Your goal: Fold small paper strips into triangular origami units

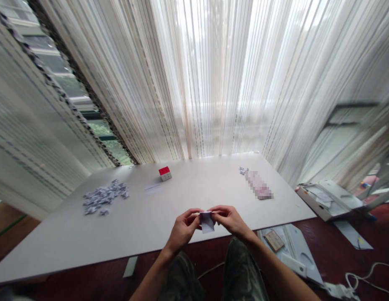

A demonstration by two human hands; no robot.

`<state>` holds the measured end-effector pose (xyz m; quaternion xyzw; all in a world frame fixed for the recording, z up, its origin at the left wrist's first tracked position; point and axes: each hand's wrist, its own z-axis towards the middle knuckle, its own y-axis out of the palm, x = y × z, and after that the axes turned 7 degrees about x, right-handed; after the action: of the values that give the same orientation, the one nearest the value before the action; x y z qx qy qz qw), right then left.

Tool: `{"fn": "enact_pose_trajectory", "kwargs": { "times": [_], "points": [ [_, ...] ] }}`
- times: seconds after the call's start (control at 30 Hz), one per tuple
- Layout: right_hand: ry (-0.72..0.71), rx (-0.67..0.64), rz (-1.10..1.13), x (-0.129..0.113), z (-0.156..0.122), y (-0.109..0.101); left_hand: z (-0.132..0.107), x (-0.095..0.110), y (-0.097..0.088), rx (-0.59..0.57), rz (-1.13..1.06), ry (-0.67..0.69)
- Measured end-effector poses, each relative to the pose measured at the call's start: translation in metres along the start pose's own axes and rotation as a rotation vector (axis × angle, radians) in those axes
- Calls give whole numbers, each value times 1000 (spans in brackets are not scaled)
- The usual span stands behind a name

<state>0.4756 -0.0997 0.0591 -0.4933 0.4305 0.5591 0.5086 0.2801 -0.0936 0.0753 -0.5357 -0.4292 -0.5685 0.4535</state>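
A small piece of white paper (208, 223) with a crease near its top is held up above the front edge of the white table. My left hand (183, 228) pinches its left side between thumb and fingers. On the opposite side, my right hand (229, 219) grips the paper's upper right corner. Farther left on the table lies a heap of small folded white papers (103, 196). Flat paper strips (153, 189) rest beside a red-topped cube puzzle (165, 174).
At the table's (188, 192) right lies a blurred pinkish item (259, 185), with a few folded papers (243, 170) beside it. Sheer curtains (207, 83) hang behind. An open box (326, 200) stands right of the table, and a white cable (351, 276) runs across the floor.
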Motion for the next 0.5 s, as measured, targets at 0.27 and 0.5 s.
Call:
{"fn": "enact_pose_trajectory", "kwargs": {
  "times": [0.27, 0.5],
  "points": [
    [-400, 247, -319, -6, -14, 2, -4, 12, -9, -77, 14, -40],
    [-374, 160, -206, -12, -21, 6, -3, 12, -2, 49, -69, -72]
  ]
}}
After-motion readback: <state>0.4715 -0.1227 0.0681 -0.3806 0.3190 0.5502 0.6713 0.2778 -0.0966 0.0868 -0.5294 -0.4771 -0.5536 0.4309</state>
